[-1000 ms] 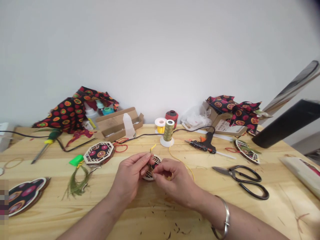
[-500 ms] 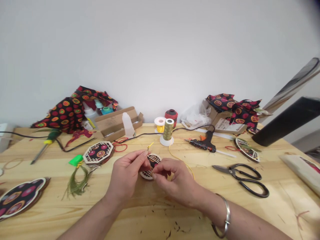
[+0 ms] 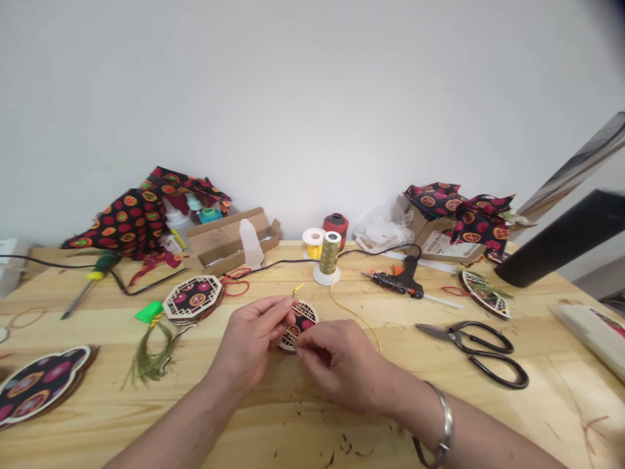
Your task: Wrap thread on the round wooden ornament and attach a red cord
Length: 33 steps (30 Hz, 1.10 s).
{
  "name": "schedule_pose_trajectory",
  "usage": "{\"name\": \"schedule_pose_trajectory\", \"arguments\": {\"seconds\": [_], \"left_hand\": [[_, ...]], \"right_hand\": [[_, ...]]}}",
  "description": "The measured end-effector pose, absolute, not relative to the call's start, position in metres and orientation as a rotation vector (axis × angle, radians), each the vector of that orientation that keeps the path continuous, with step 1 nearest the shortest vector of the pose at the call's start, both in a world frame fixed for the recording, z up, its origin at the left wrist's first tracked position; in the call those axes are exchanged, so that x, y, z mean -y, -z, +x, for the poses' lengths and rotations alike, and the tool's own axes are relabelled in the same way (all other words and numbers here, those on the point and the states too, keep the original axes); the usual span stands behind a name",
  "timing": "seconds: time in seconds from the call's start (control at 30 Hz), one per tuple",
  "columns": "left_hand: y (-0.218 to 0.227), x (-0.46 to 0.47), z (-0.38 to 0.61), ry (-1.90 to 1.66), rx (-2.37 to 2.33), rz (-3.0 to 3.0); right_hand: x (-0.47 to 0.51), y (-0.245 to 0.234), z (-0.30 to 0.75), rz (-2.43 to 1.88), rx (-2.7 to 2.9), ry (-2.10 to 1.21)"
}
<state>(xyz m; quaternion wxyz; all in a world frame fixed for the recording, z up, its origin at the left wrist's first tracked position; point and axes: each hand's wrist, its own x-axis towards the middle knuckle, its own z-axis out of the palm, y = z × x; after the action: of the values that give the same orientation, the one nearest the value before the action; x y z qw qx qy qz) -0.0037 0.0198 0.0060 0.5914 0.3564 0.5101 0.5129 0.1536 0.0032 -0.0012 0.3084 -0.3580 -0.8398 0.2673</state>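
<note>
A round ornament (image 3: 306, 319) with pale lattice trim and dark patterned fabric is at the middle of the table, between my hands. My left hand (image 3: 258, 332) is closed in a pinch on a short yellow cord (image 3: 299, 288), whose end sticks up past the thumb. At the ornament's lower edge, my right hand (image 3: 336, 355) has thumb and forefinger pressed together. What it pinches is too small to make out. Behind the ornament stand an olive thread spool (image 3: 329, 255) and a yellow cord spool (image 3: 314, 244).
Black-handled scissors (image 3: 481, 348) and a glue gun (image 3: 400, 281) lie at right. To the left are an octagonal ornament (image 3: 194, 298), a green tassel (image 3: 149, 355) and a screwdriver (image 3: 88, 286). An open cardboard box (image 3: 229, 251) and a white bottle (image 3: 250, 244) stand behind.
My left hand and the yellow cord have shifted slightly right and down. My right hand has dropped a little, its pinch moving to the ornament's lower edge, and more of the fabric shows.
</note>
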Motion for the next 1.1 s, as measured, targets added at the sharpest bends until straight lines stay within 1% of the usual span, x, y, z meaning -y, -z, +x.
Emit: {"name": "schedule_pose_trajectory", "arguments": {"seconds": [0.1, 0.2, 0.4, 0.47, 0.53, 0.7, 0.8, 0.97, 1.1], "left_hand": [[-0.005, -0.019, -0.004, -1.101, -1.271, 1.043], [-0.005, -0.018, -0.005, -0.915, -1.279, 1.265], [-0.006, -0.017, -0.008, -0.658, -1.179, 1.508], [-0.007, -0.017, -0.009, -0.596, -1.154, 1.557], [-0.008, -0.017, -0.009, -0.557, -1.129, 1.568], [-0.013, -0.015, -0.008, -0.548, -1.053, 1.449], [-0.013, -0.015, -0.008, -0.630, -1.041, 1.339], [-0.013, -0.016, -0.006, -0.794, -1.082, 1.234], [-0.014, -0.017, -0.005, -0.904, -1.154, 1.211]], "right_hand": [[-0.004, -0.004, 0.157, -0.941, 2.220, -0.723], [-0.008, -0.012, 0.162, -0.963, 2.220, -0.711], [-0.022, -0.024, 0.175, -0.900, 2.339, -0.465], [-0.027, -0.026, 0.179, -0.871, 2.371, -0.439], [-0.031, -0.027, 0.182, -0.856, 2.373, -0.501], [-0.038, -0.028, 0.185, -0.906, 2.283, -0.819], [-0.040, -0.028, 0.183, -0.965, 2.198, -0.978], [-0.040, -0.024, 0.179, -1.109, 1.985, -1.117], [-0.037, -0.022, 0.173, -1.216, 1.791, -1.341]]}}
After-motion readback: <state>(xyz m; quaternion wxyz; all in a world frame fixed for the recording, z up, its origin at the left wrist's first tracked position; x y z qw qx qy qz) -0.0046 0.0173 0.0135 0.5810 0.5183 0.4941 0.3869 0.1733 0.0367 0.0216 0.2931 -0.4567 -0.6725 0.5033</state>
